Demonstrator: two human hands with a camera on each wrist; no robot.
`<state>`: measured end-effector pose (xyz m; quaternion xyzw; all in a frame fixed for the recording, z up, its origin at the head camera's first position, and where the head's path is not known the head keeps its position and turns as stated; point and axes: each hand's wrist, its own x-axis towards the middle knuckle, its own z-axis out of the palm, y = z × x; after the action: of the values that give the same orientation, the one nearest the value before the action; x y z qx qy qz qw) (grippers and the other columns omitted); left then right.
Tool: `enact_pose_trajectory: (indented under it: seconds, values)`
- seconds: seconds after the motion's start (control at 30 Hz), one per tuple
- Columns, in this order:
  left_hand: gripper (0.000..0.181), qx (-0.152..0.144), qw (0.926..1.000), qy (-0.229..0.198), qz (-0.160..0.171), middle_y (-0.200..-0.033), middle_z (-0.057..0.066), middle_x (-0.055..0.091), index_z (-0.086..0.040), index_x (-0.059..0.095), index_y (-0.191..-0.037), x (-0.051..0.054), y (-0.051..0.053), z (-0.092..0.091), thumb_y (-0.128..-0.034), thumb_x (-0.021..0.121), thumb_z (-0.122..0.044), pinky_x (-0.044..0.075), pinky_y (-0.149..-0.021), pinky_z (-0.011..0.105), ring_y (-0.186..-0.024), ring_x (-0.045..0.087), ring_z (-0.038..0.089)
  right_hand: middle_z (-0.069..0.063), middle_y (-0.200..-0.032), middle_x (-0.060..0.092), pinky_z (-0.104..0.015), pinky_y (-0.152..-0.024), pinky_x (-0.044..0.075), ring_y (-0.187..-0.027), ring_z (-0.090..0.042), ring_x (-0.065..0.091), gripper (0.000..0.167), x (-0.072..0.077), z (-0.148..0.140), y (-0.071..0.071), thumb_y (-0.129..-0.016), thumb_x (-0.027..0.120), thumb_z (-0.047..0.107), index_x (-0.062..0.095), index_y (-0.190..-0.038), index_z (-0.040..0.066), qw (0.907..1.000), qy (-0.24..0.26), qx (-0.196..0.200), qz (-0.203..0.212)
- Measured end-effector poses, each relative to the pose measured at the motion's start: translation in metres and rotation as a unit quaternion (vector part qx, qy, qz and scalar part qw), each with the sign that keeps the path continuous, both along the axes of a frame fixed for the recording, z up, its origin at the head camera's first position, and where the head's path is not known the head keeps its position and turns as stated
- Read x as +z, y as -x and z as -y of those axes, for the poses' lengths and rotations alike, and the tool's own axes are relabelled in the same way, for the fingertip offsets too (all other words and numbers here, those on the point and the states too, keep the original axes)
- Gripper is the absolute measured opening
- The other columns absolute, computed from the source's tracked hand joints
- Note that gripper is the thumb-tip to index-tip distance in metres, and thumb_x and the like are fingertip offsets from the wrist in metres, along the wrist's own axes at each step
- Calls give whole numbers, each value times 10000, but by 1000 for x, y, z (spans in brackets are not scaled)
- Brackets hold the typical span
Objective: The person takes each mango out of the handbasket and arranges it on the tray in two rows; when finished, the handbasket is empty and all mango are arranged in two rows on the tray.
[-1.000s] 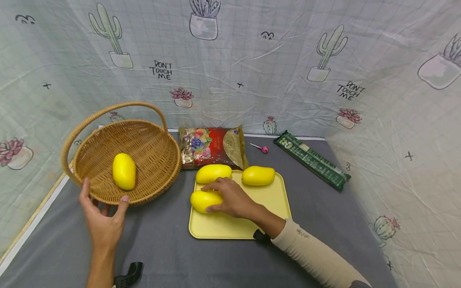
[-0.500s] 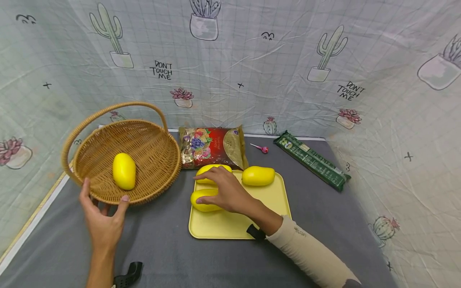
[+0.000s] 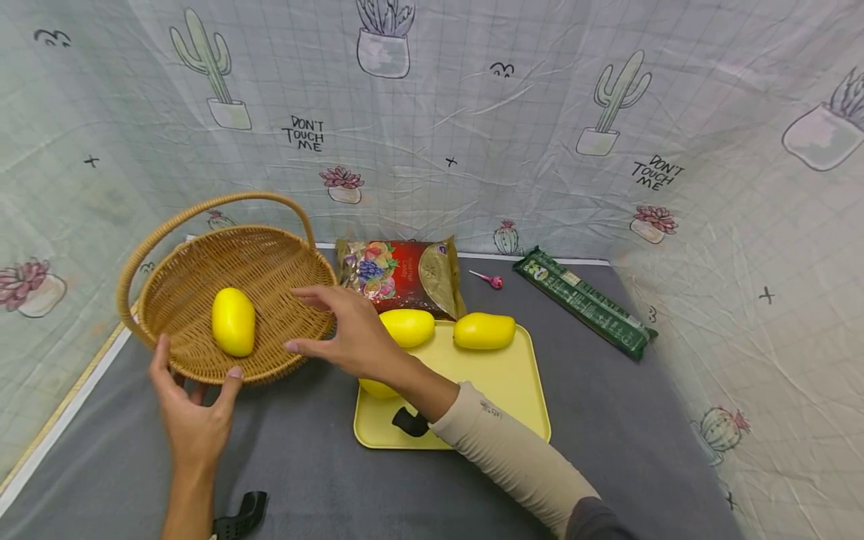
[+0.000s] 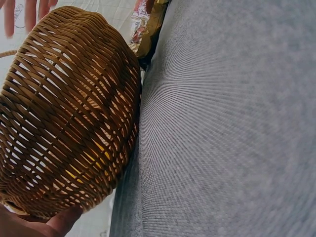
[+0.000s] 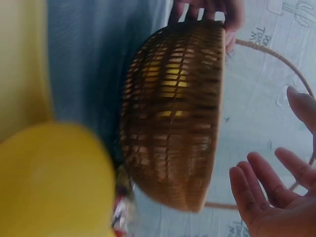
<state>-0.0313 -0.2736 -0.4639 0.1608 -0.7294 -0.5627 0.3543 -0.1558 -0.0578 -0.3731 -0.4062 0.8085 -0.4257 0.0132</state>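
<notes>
My left hand (image 3: 194, 420) grips the near rim of a wicker basket (image 3: 273, 259), thumb over the edge; the left wrist view shows a thumb (image 4: 66, 219) against the weave. One yellow mango (image 3: 233, 322) lies inside. Over the basket's right edge reaches my right hand (image 3: 358, 334), holding nothing, its fingers and thumb spread apart. On the yellow tray (image 3: 499, 390), a mango (image 3: 410, 328) sits at the back left and another mango (image 3: 484, 331) at the back right. A third mango (image 3: 378, 388) is mostly hidden beneath my right wrist.
Behind the tray lies a red and gold candy bag (image 3: 412, 274). A pink lollipop (image 3: 496, 282) and a long green packet (image 3: 583, 300) lie to its right. Cloth walls with cactus prints enclose the grey table (image 3: 304, 465) at the back and sides.
My right hand has let go of the front mango on the tray, lifted, and moved left over the basket's edge. The left hand and basket stay in place.
</notes>
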Motion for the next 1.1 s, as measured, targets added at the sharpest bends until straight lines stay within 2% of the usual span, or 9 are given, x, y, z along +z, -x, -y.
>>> enact_pose_trajectory:
  seconds: [0.2, 0.37, 0.47, 0.63, 0.67, 0.87, 0.9, 1.1]
  values:
    - [1014, 23, 10000, -5, 13, -1755, 31, 202, -246, 195, -1696, 0, 0, 1, -898, 750, 43, 329, -1215, 429, -1523, 314, 245, 41, -1472, 651, -220, -990, 512, -1262, -125, 650, 724, 0, 40, 6, -900, 858, 429, 563, -1541, 267, 9998, -50, -124, 149]
    - [1010, 54, 10000, 14, 65, -1761, 28, 184, -248, 191, -1696, -1, -1, 2, -904, 754, 26, 323, -1223, 462, -1538, 296, 257, 62, -1430, 657, -160, -910, 460, -1215, -89, 628, 722, -4, 71, 11, -898, 857, 445, 569, -1535, 266, 9985, -386, -311, 246]
    - [1005, 73, 9999, 29, 93, -1763, 24, 178, -252, 189, -1696, -2, -2, 3, -910, 755, 15, 326, -1224, 474, -1544, 290, 259, 84, -1421, 660, -163, -903, 448, -1220, -54, 610, 725, -5, 86, 14, -901, 851, 459, 559, -1540, 280, 9967, -634, -365, 352]
    - [997, 89, 9999, 38, 90, -1762, 14, 178, -257, 190, -1695, -1, -3, 3, -916, 753, 5, 335, -1217, 455, -1542, 295, 260, 135, -1478, 621, -203, -990, 460, -1294, -37, 581, 741, -6, 105, 16, -906, 838, 486, 525, -1558, 324, 9926, -995, -419, 561]
    - [996, 96, 9999, 43, 101, -1762, 12, 181, -259, 190, -1695, -1, -3, 3, -916, 752, 3, 338, -1214, 451, -1539, 299, 263, 139, -1412, 651, -199, -973, 459, -1226, -30, 600, 746, -6, 108, 17, -907, 837, 483, 518, -1562, 325, 9918, -1056, -430, 573]
    - [993, 152, 9997, 59, 171, -1759, 2, 196, -264, 201, -1694, -1, -3, 2, -912, 762, -19, 359, -1195, 438, -1523, 316, 283, 178, -1491, 604, -256, -1134, 420, -1363, -41, 556, 765, -8, 129, 23, -908, 827, 506, 481, -1578, 373, 9857, -1454, -549, 655]
    - [992, 151, 9997, 56, 161, -1758, 2, 197, -262, 204, -1693, -1, -3, 2, -911, 763, -19, 364, -1192, 433, -1521, 317, 286, 177, -1570, 544, -288, -1180, 398, -1449, -67, 503, 768, -9, 132, 24, -907, 827, 507, 476, -1578, 383, 9844, -1507, -565, 710]
    - [994, 73, 9999, 23, 89, -1760, 3, 192, -250, 208, -1694, 0, -2, 0, -907, 769, -14, 379, -1183, 424, -1521, 315, 288, 216, -1593, 504, -280, -1174, 399, -1469, -54, 479, 800, -12, 147, 30, -895, 834, 511, 442, -1587, 429, 9749, -1875, -694, 977]
